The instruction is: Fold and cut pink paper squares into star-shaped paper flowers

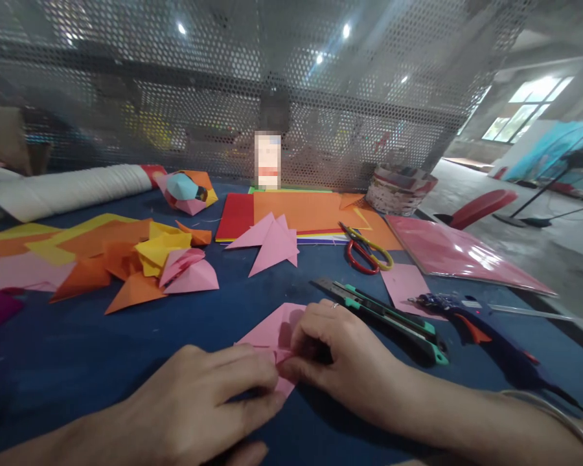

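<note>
A piece of pink folded paper (267, 329) lies on the blue tabletop, between both hands. My left hand (208, 388) presses on its near left part, fingers bent together over the paper. From the right, my right hand (330, 349) pinches the paper near its middle between thumb and fingers. The fingers hide part of the folds. Just beyond my right hand rests a green and black utility knife (388, 317). Farther back, several pink folded pieces (274, 243) lie in a small pile.
Scissors (366, 252) and a glue gun (486, 336) lie to the right, near a glossy pink paper pack (466, 252). Orange and red sheets (296, 210) are stacked behind. Folded orange and yellow pieces (140, 259) spread left; a woven basket (401, 188) stands at the back.
</note>
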Motion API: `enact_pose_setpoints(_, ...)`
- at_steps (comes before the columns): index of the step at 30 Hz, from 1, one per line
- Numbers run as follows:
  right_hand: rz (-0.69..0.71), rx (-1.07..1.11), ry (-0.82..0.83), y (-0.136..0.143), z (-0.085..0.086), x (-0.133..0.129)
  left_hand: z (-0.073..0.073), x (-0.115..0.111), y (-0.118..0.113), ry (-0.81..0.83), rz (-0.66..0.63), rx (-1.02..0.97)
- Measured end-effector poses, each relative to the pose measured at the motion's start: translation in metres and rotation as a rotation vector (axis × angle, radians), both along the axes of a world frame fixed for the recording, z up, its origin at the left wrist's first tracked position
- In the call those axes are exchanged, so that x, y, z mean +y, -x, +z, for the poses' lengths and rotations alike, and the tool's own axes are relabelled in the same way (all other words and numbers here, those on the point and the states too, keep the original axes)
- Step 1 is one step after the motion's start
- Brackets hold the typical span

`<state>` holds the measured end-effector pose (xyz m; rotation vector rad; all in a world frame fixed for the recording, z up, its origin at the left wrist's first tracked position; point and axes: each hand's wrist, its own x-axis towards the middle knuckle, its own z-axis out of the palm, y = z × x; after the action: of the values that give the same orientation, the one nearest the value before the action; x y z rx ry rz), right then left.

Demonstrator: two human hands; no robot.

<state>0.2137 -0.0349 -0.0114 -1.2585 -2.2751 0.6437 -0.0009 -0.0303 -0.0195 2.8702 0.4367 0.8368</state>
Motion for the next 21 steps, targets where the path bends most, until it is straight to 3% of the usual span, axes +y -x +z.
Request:
enact_pose_setpoints(11,-0.079,-0.065,0.035,0.002,0.006,0.0,-0.007,-0.004,0.0,-0.037,0.013,0.071)
enact_pose_setpoints(17,-0.092,-0.067,0.084,-0.002,0.007,0.001,-0.015,-0.001,-0.008,-0.08,0.004,-0.129)
enact_pose_setpoints(21,-0.083,-0.057,0.061,-0.008,0.004,0.002,-0.02,-0.002,-0.009,-0.08,0.008,-0.147)
